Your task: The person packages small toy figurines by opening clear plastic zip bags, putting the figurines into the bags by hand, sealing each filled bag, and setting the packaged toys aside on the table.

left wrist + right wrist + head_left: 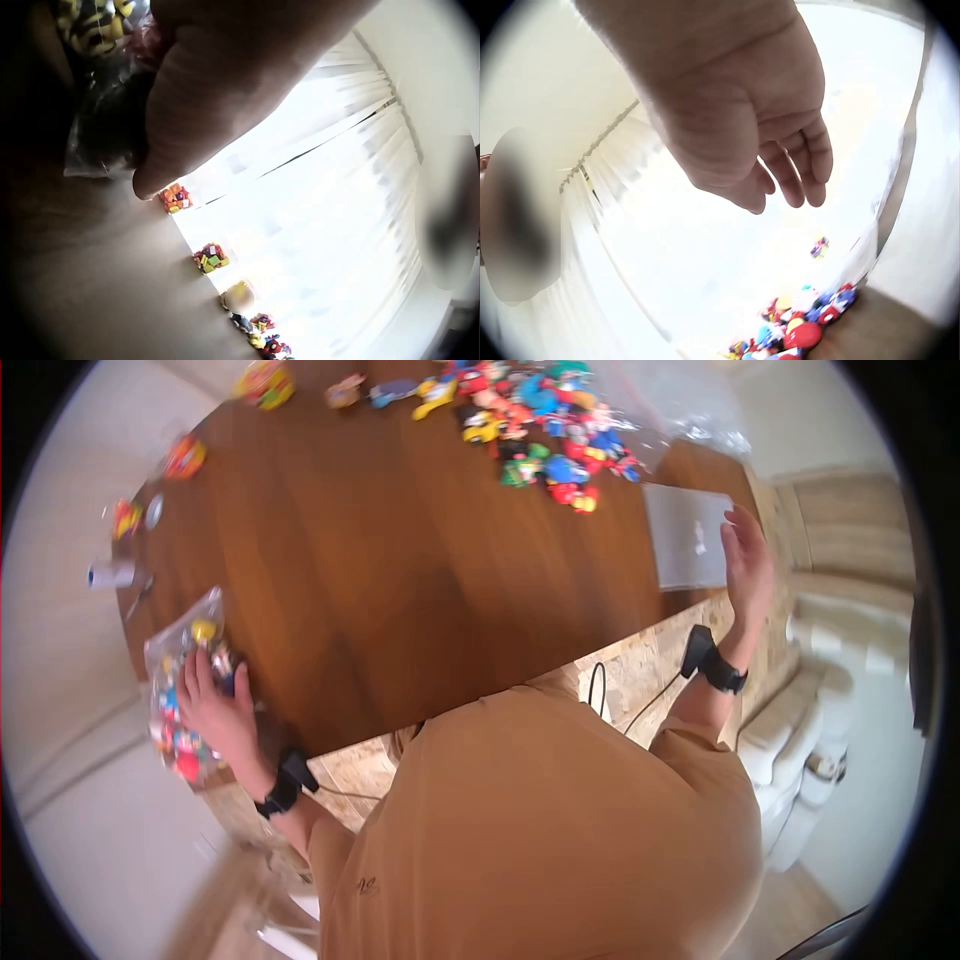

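one wooden table (400,580), head view. far left of frame: one white roll (112,573). left to upper left: three small colourful containers (265,382) spaced along the table edge, plus one pale disc (153,510). lower left: one clear bag of toy figures (165,648); number inside cannot be counted. one left hand (222,712) rests on it, fingers extended, thumb apart, not curled round it. top centre: three toy figures (434,398) roughly in a row, then one heaped pile of figures (540,435), too blurred to count. upper right: one clear plastic bag (700,405). right of frame: one flat translucent pouch (688,540); one right hand (748,565) at its right edge, grip loose and empty, fingers slightly bent.
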A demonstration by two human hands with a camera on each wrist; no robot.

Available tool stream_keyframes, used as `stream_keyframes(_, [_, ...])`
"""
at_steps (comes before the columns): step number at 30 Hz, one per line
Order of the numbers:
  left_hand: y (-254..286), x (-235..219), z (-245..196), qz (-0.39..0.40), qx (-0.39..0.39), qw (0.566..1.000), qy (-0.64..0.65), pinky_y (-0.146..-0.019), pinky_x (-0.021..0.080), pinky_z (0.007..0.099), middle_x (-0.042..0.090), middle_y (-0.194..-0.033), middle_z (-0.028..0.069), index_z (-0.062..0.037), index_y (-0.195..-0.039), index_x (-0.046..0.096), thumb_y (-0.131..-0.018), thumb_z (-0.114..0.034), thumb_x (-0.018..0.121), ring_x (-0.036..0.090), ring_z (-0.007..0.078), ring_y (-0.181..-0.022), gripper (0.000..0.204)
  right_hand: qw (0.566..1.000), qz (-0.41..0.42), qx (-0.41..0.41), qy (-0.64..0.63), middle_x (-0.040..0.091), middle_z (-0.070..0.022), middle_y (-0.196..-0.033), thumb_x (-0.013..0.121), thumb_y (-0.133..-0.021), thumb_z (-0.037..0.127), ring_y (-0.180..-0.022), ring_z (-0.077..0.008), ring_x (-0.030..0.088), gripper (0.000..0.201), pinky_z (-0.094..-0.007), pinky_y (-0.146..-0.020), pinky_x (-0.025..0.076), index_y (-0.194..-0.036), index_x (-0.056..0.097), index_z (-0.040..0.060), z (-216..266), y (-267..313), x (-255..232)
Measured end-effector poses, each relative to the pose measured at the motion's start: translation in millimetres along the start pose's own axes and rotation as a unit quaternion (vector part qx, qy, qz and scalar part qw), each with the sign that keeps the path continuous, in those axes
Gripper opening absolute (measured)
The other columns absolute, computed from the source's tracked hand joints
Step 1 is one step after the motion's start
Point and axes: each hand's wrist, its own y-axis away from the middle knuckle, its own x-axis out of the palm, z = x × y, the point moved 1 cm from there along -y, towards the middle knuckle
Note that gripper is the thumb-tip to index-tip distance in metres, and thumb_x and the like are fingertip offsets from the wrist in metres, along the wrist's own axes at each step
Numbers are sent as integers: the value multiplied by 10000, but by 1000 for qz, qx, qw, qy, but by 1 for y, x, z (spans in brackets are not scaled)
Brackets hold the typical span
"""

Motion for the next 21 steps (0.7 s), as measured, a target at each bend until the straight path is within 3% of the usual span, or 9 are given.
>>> stream_keyframes(1, [0,0,0,2,-2,1000,-4,-997,418,493,593,-1337,66,-124,-1314,589,-791,-357,756,509,321,-1242,597,997,-5,50,54,661,-144,-1212,647,-933,268,-1042,-251,656,476,-345,-898,510,-1334,554,28,-9,0,-7])
stream_keyframes(2, [0,0,0,2,-8,1000,-11,-996,415,493,592,-1340,46,-134,-1325,583,-790,-356,756,507,306,-1246,604,996,-20,60,57,661,-144,-1212,647,-933,268,-1042,-251,656,476,-345,-898,510,-1334,554,28,-21,-1,-10])
stream_keyframes(4, [2,2,3,7,-17,1000,5,-1017,383,506,579,-1365,28,-156,-1358,565,-794,-360,752,489,302,-1267,628,967,-71,61,237,633,-187,-1236,663,-893,333,-1132,-339,611,513,-409,-950,483,-1290,588,17,-56,1,-11])
stream_keyframes(5, [2,3,5,7,-15,1000,5,-1023,377,506,575,-1373,26,-156,-1363,562,-796,-361,749,487,305,-1269,631,968,-85,68,227,610,-214,-1254,677,-853,395,-1193,-382,563,560,-444,-977,456,-1257,613,12,-92,-2,-10])
stream_keyframes(6, [3,3,5,7,-17,1000,4,-1028,370,507,571,-1380,24,-155,-1368,558,-799,-363,746,484,309,-1272,635,965,-93,74,232,610,-214,-1254,677,-853,395,-1193,-382,563,560,-444,-977,456,-1257,613,12,-94,-3,-14])
stream_keyframes(8, [3,4,6,10,-6,1000,5,-1036,364,514,559,-1396,28,-147,-1379,551,-816,-359,730,480,318,-1276,627,956,12,174,235,611,-220,-1250,703,-824,410,-1177,-362,582,595,-428,-952,471,-1254,618,8,-92,-2,-13])
stream_keyframes(12, [4,1,4,13,-3,1000,11,-1056,355,511,554,-1402,40,-136,-1388,544,-823,-345,724,475,320,-1283,628,967,-6,204,156,691,-178,-1096,746,-774,414,-1042,-326,656,609,-407,-883,500,-1235,641,30,-84,1,-19])
stream_keyframes(16, [2,-2,2,22,2,999,28,-1069,355,495,553,-1402,54,-117,-1393,535,-831,-323,718,468,323,-1291,625,967,-36,179,175,701,-180,-1048,675,-845,348,-974,-330,674,434,-398,-828,509,-1184,679,77,-89,3,-22])
stream_keyframes(21, [2,-7,-1,32,6,998,50,-1077,348,495,551,-1400,76,-106,-1397,526,-841,-314,715,464,333,-1296,624,967,-106,149,179,697,-202,-969,617,-896,316,-920,-354,675,352,-405,-796,515,-1158,686,91,-101,13,-23])
